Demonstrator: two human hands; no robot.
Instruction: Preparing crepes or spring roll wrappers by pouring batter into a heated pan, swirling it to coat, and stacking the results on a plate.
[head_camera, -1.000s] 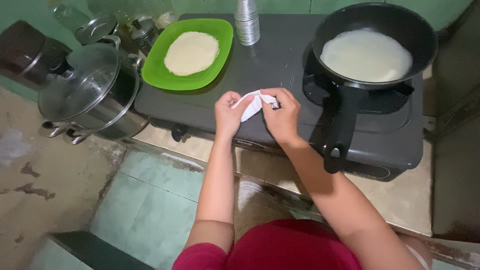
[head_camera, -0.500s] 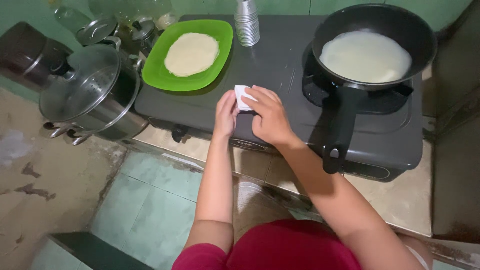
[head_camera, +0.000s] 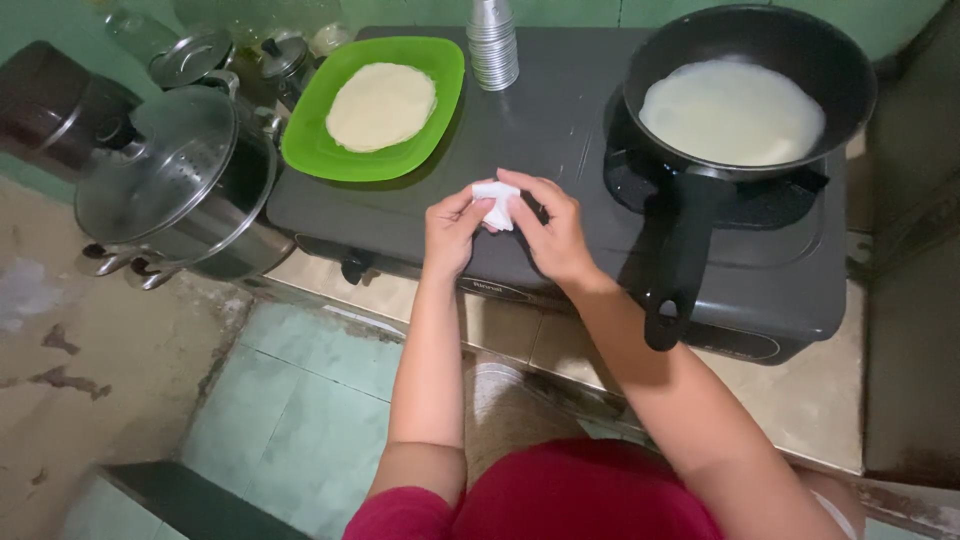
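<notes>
Both of my hands meet over the front middle of a black gas stove. My left hand and my right hand pinch a small folded white paper napkin between their fingertips. To the right, a black frying pan sits on the burner with a thin pale crepe spread inside; its black handle points toward me. To the left, a green square plate holds a finished round crepe.
A stack of metal cups stands at the back of the stove. A large steel pot with a glass lid sits left of the stove, with smaller lidded pots behind it. Green floor tiles lie below.
My hands kept working the white napkin at the stove's front: it was flat under my right palm half a second ago and is now lifted and pinched between both hands' fingertips.
</notes>
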